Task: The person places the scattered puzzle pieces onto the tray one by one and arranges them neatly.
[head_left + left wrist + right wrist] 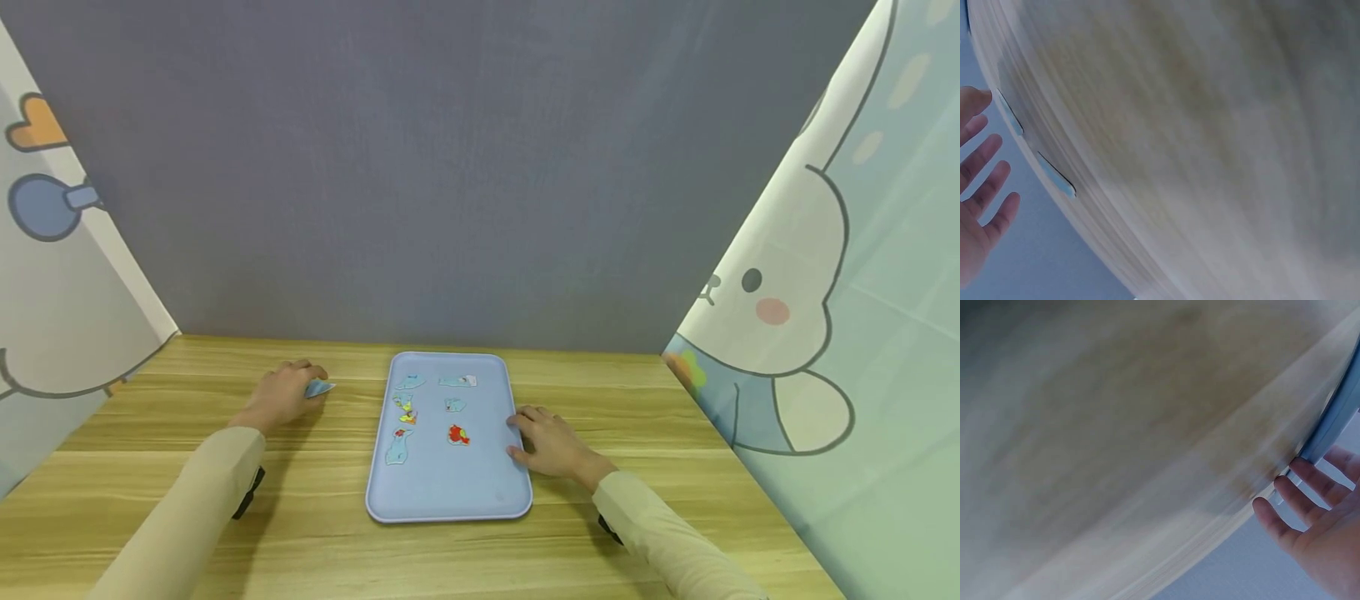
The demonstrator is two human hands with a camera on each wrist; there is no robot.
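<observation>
My left hand is low over the table, left of the tray, with its fingers spread. By its fingertips is a light-blue cut-out piece. The left wrist view shows two light-blue pieces on the wood, one near a fingertip and another beyond the fingers. At the right rim of the pale blue tray, my right hand rests with loosely extended fingers on the edge. Inside the tray lie several flat cut-outs, among them a red-and-yellow piece and a light-blue piece.
The wooden table bears the tray near its middle. A grey panel rises behind it. Cartoon-printed panels stand at both sides, one with a white rabbit-like figure on the right.
</observation>
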